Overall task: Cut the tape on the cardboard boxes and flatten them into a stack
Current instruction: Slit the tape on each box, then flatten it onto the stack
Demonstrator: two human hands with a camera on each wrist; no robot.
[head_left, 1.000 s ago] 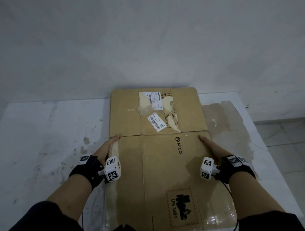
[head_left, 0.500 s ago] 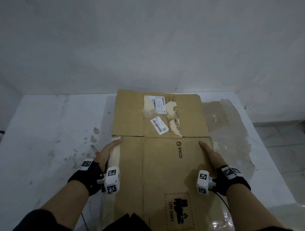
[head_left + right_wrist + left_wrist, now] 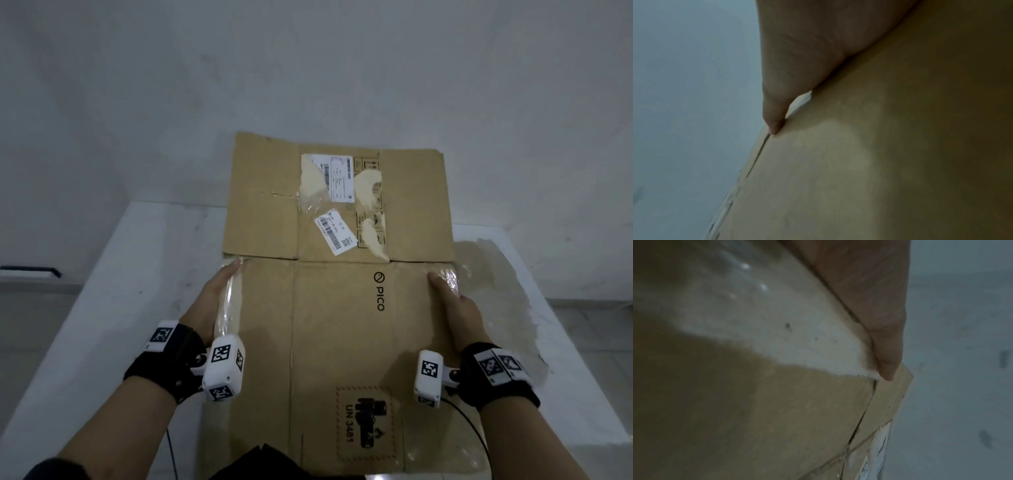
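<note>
Gripping the flattened cardboard box (image 3: 335, 308) by its two long edges, the hands hold it up off the white desk (image 3: 102, 308), its far flaps tilted up toward the pale wall. The left hand (image 3: 214, 301) clasps the left edge, thumb lying straight on top along a glossy, crinkled strip of clear tape (image 3: 227, 301); the other fingers are hidden under the board. The right hand (image 3: 455, 308) clasps the right edge the same way, its thumb on another shiny patch of tape near the fold. The board is matte brown corrugated card, creased into panels, printed "PICO" and "UN 3481" in black. Two white barcode labels (image 3: 337, 231) sit on the far flaps beside pale, fibrous patches where the top paper layer is torn away. On the desk to the right lies a rough, brownish stain (image 3: 496, 274) with ragged edges. Both wrists wear black straps with white marker blocks
</note>
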